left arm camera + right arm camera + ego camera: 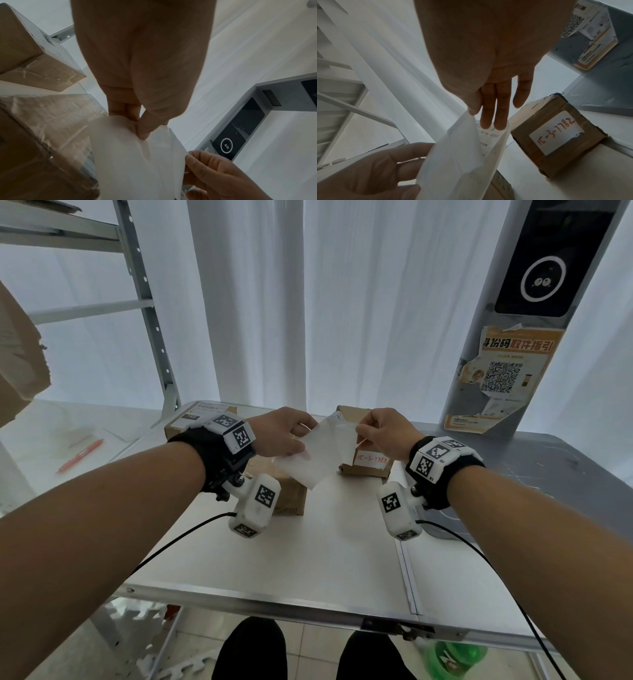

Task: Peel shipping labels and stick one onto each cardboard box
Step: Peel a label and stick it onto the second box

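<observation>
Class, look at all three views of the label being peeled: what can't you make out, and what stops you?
- Label print: head view shows its blank back; in the right wrist view the fingers and folded backing cover most.
- Middle box: head view, largely behind the left hand and wrist camera.
- Far-left box sticker: print too small.
- Right hand grip: knuckles hide it in head view.

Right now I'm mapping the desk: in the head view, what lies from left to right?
Pen → labelled box → left hand → label sheet → right hand → poster.
</observation>
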